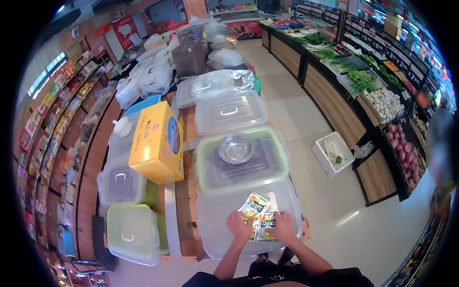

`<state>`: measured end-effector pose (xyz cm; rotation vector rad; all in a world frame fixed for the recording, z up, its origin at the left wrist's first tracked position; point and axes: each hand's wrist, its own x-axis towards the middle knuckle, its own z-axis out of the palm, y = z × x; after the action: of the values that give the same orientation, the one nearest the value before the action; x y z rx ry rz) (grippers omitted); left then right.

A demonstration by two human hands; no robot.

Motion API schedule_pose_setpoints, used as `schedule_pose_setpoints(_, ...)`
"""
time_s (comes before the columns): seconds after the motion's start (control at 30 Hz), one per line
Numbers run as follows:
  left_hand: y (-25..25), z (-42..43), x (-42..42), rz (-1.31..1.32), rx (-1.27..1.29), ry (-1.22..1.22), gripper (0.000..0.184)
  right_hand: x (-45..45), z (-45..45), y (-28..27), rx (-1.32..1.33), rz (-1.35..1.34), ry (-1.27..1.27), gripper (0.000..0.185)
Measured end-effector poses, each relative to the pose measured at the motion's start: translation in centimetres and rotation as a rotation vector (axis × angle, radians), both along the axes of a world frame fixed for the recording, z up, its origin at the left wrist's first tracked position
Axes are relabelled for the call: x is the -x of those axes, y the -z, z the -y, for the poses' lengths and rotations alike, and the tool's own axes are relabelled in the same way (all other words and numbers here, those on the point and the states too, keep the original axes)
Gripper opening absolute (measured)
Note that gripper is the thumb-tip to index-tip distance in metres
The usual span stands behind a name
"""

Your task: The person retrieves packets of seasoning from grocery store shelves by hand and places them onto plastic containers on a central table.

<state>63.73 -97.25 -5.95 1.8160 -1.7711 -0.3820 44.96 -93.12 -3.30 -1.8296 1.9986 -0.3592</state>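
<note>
Small printed food packets lie on the clear lid point(215, 220) of the nearest plastic bin. The upper packet point(256, 203) is tilted and overlaps others. My left hand point(239, 226) is closed at the left of the pile, its fingers on a packet that it partly covers. From the right, my right hand point(282, 226) grips the edge of another packet point(266, 232), thumb on its printed face. How many packets lie beneath the hands is hidden.
A steel bowl point(236, 148) sits on the bin lid beyond. Left of it stands a yellow carton point(158, 143) among more lidded bins. On the floor at right is a white foam box point(333, 162), beside vegetable stands point(330, 93). Snack shelves point(57, 138) line the left.
</note>
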Motion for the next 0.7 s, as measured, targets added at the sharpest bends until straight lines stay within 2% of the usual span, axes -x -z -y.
schedule_pose_setpoints(0.13, -0.8, 0.4, -0.5, -0.226, -0.062, -0.043, 0.047, -0.3, -0.9, 0.1, 0.011, 0.112, 0.122, 0.081)
schedule_pose_setpoints(0.2, -0.1, 0.4, -1.0, -0.307, 0.062, -0.018, 0.047, -0.4, -1.2, -0.2, -0.01, 0.179, 0.198, 0.084)
schedule_pose_setpoints(0.33, -0.4, -0.6, -1.4, -0.406, 0.215, -0.033, 0.045, 0.3, -1.8, 1.2, 0.096, 0.355, 0.302, 0.074)
schedule_pose_setpoints(0.43, 2.1, -2.3, -1.2, -0.723, 0.046, -0.155, 0.047, 1.4, -2.2, 2.9, 0.163, 0.495, 0.401, 0.06)
schedule_pose_setpoints(0.5, 3.0, -3.6, -0.9, -0.654, -0.001, -0.127, 0.046, 2.7, -2.7, 3.1, 0.17, 0.537, 0.474, 0.05)
schedule_pose_setpoints(0.53, 3.1, -4.4, -0.5, -0.623, -0.027, -0.115, 0.045, 3.6, -3.1, 3.0, 0.131, 0.642, 0.5, 0.046)
schedule_pose_setpoints(0.63, 1.6, -6.0, 0.8, -0.202, 0.0, -0.034, 0.042, 6.6, -4.6, 2.5, 0.062, 0.963, 0.567, 0.034)
schedule_pose_setpoints(0.67, 0.8, -6.6, 1.7, 0.016, 0.101, -0.054, 0.042, 7.5, -5.2, 2.2, 0.072, 1.075, 0.584, 0.031)
schedule_pose_setpoints(0.7, -2.7, -7.5, 3.6, 0.233, 0.202, -0.074, 0.042, 8.5, -6.0, 2.0, 0.08, 1.187, 0.599, 0.028)
